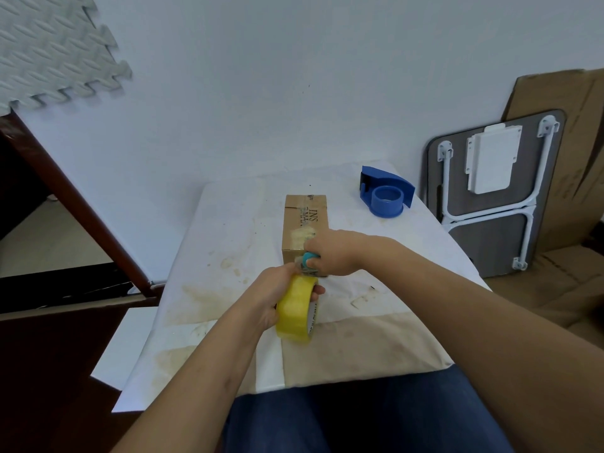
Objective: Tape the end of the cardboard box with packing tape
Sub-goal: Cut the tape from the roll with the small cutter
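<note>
A small brown cardboard box (305, 220) with black print lies lengthwise on the white table (235, 230). My left hand (271, 297) grips a yellow roll of packing tape (295, 310) just in front of the box's near end. A short strip of tape runs from the roll up to that near end. My right hand (330, 253) is closed around a small teal tool (309, 259), held against the tape at the box's near top edge. The box's near face is mostly hidden behind both hands.
A blue tape dispenser (385, 192) stands at the table's far right corner. A folded grey table (490, 191) and flat cardboard sheets (575, 132) lean against the wall on the right. A dark wooden frame (65, 197) stands to the left. The tabletop is stained.
</note>
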